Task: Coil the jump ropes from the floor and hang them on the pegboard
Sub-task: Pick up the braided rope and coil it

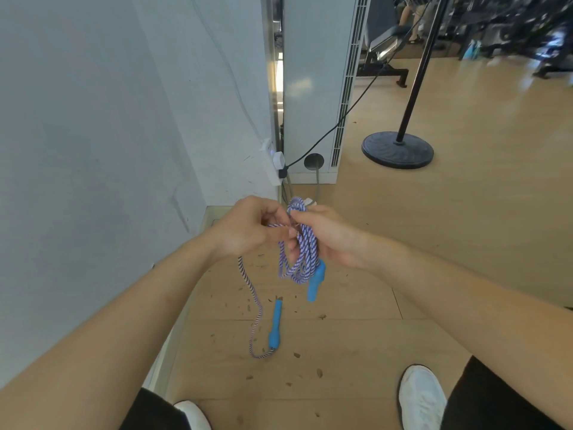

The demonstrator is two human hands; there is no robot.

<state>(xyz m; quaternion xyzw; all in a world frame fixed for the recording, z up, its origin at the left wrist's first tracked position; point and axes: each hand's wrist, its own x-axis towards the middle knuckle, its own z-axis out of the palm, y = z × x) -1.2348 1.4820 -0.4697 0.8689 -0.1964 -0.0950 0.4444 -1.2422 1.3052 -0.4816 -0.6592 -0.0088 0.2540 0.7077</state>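
Observation:
A blue-and-white braided jump rope hangs in several loops between my hands at waist height. My right hand grips the bundle of loops, and one blue handle dangles just below it. My left hand pinches a strand at the top of the coil. A loose tail drops from my left hand toward the floor, curves round and ends in the second blue handle, which hangs low. No pegboard is in view.
A white wall is close on my left, with a power strip and cables on it. A white floor-standing unit stands ahead. A black pole on a round base stands to the right on the wooden floor. My white shoes are below.

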